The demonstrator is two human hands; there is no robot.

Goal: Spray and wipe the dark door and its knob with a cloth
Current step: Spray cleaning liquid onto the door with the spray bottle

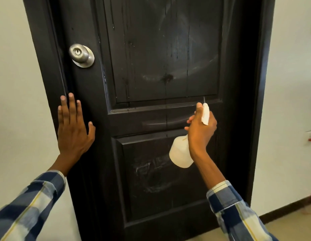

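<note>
Now: door shut in frame, upper panel wet with streaks | knob at door's left edge | right hand clamped on white spray bottle, nozzle toward door's middle rail | left hand flat, fingers spread, below knob.

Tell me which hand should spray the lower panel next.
Right. The right hand already grips the spray bottle in front of the door, just above that panel; the left hand lies flat near the door's edge.
</note>
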